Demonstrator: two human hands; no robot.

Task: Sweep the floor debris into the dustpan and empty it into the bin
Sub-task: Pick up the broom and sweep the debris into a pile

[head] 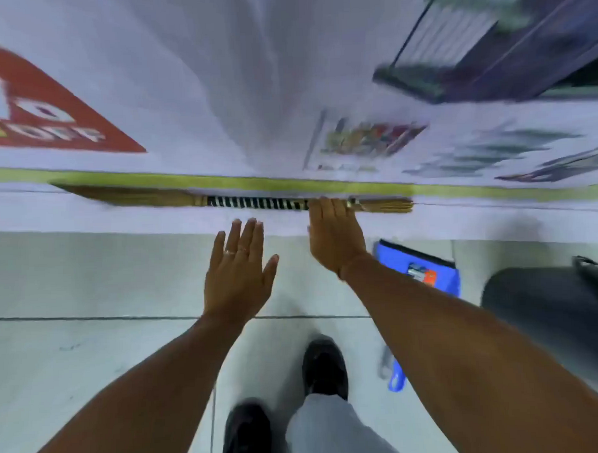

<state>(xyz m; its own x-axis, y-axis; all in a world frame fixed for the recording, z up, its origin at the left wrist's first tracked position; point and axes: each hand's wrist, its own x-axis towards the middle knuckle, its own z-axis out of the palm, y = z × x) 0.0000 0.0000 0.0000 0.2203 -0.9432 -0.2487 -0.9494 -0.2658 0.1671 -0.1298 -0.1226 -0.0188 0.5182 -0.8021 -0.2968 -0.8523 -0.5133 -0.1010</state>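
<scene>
A grass broom [256, 203] with a black-and-white striped grip lies sideways along the foot of a printed white banner wall. My right hand [335, 238] stretches out flat, its fingertips touching the broom near the right end of the striped grip, fingers straight and not curled around it. To the left and a little nearer, my left hand [240, 272] hovers with its fingers spread and nothing in it. A blue dustpan [424, 272] lies on the floor under my right forearm, its handle [396, 380] pointing toward me. At the right edge stands a dark bin [548, 312].
Pale floor tiles [92, 352] stretch out to the left. My two dark shoes [324, 367] stand in the lower middle. A dark wire rack [454, 61] juts out at the upper right. A yellow-green stripe [153, 179] runs along the banner just above the broom.
</scene>
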